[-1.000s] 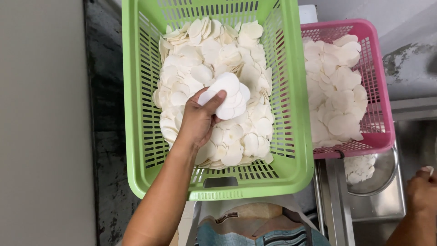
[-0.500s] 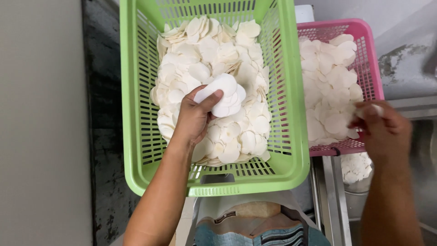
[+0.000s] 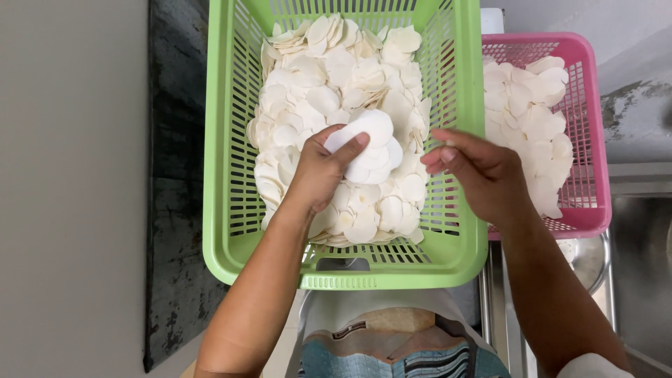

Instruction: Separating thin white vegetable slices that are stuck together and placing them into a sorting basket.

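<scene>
A dark, mottled bench runs under everything, with a pale wall to the left and a steel sink at lower right. On it sits a green slotted basket, heaped with thin white round discs. Just beside it, touching its right wall, is a pink basket loaded with the same white discs. The left hand is down in the green basket, grip pinched on a small stack of discs, thumb across the top, held just above the heap. The right hand hovers over the green basket's right rim, fingers drawn loosely together and pointing at the stack; whether it pinches anything, I cannot tell. A patterned cloth shows at the bottom edge.
</scene>
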